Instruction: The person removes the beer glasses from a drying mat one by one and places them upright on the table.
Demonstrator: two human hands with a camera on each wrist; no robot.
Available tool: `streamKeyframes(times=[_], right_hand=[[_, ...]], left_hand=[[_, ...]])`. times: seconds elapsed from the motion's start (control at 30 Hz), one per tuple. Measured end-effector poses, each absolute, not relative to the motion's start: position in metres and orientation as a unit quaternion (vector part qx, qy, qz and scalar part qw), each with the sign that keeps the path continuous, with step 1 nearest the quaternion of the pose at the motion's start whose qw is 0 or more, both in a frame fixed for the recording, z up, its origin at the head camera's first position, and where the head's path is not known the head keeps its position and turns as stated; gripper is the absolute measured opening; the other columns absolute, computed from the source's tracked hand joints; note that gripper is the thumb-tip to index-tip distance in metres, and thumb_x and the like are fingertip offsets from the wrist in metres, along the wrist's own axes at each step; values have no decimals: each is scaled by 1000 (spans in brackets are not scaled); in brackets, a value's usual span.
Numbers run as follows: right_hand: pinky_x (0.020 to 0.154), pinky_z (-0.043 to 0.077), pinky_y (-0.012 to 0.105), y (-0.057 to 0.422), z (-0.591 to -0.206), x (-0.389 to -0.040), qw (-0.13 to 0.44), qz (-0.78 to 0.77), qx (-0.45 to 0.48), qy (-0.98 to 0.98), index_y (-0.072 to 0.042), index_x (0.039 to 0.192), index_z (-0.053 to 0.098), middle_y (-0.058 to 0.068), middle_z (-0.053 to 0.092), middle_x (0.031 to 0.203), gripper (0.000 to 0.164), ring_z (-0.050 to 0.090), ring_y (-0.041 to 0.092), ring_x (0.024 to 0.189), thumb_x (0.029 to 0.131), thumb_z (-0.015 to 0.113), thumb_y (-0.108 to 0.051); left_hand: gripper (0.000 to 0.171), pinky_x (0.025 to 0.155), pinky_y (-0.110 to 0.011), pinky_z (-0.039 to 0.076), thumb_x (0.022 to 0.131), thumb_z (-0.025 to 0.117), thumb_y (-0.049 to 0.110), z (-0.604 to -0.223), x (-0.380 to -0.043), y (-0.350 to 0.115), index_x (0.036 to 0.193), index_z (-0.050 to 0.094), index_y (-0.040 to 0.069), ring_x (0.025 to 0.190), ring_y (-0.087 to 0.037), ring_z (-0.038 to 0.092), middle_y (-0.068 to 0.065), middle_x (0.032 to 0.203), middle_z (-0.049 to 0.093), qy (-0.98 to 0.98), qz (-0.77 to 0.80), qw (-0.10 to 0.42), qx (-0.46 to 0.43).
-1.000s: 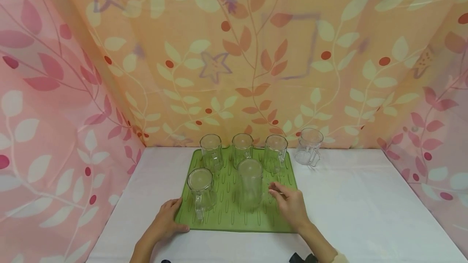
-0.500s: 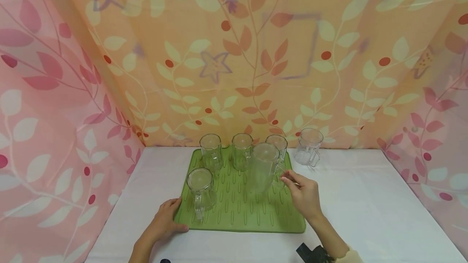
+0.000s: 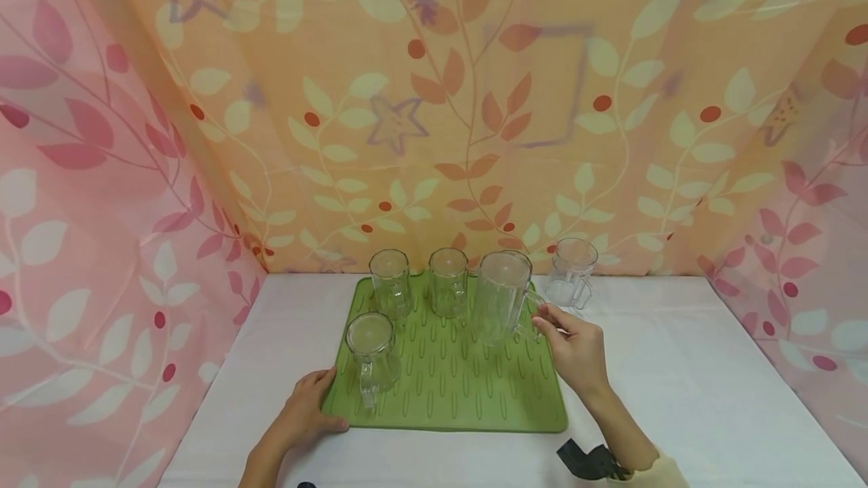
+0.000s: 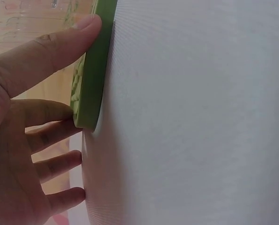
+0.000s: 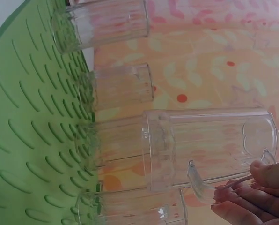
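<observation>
My right hand (image 3: 576,349) pinches the handle of a clear glass mug (image 3: 500,300), held upside down above the right half of the green ribbed mat (image 3: 461,401). In the right wrist view the mug's rim faces the mat and stands apart from it. My left hand (image 3: 304,411) touches the mat's front left corner. In the left wrist view the thumb (image 4: 55,58) lies along one edge and the other fingers spread past the corner. A mug (image 3: 375,360) sits upside down at the mat's front left. Two more mugs, a left one (image 3: 391,285) and a middle one (image 3: 448,285), stand behind.
Behind the held mug, another back-row mug (image 3: 525,266) is mostly hidden. One more mug (image 3: 572,277) stands off the mat, back right, on the white tablecloth (image 3: 678,375). A floral curtain (image 3: 434,194) rises at the back. A black device (image 3: 590,462) is on the right wrist.
My right hand has carried the mug backward and to the right, from the mat's middle to in front of the rightmost back mug. My left hand has stayed at the corner.
</observation>
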State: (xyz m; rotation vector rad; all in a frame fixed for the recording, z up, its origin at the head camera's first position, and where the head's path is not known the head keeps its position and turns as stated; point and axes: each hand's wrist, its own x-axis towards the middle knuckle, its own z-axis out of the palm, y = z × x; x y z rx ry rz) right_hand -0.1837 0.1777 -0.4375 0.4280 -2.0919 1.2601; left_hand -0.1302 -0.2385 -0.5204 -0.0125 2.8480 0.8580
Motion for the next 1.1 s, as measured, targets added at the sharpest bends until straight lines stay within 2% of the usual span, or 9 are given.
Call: streamKeyframes(times=[0.2, 0.43, 0.63, 0.9, 1.1], right_hand=[[64, 53, 5, 179, -437, -184, 327, 479, 162, -799, 13, 101, 71, 21, 75, 87, 26, 64, -10, 81, 76, 75, 11], [64, 52, 4, 180, -435, -184, 325, 469, 155, -807, 12, 102, 71, 20, 75, 87, 25, 68, 1, 80, 77, 74, 9], [63, 52, 4, 181, -435, -184, 324, 463, 153, -811, 12, 101, 72, 19, 75, 87, 24, 69, 3, 79, 78, 74, 8], [64, 52, 4, 181, -435, -186, 328, 469, 160, -804, 14, 101, 70, 21, 75, 87, 25, 65, -6, 81, 77, 74, 10], [65, 52, 3, 181, -434, -187, 328, 465, 160, -807, 14, 102, 70, 20, 75, 86, 26, 66, -5, 80, 77, 74, 10]], left_hand=[[106, 107, -65, 36, 59, 92, 31, -521, -130, -238, 144, 40, -7, 133, -48, 37, -26, 142, 45, 955, 283, 83, -5], [106, 107, -67, 34, 58, 92, 29, -519, -129, -238, 143, 40, -8, 134, -50, 36, -28, 142, 45, 955, 287, 76, 1], [104, 108, -66, 34, 59, 92, 28, -519, -130, -238, 142, 41, -9, 134, -50, 36, -28, 141, 46, 955, 288, 77, 3], [103, 108, -66, 34, 59, 92, 28, -519, -130, -240, 142, 42, -8, 134, -49, 36, -27, 141, 46, 954, 288, 78, 6], [100, 107, -66, 35, 59, 92, 25, -519, -130, -243, 140, 44, -9, 134, -49, 38, -27, 140, 47, 955, 287, 76, 20]])
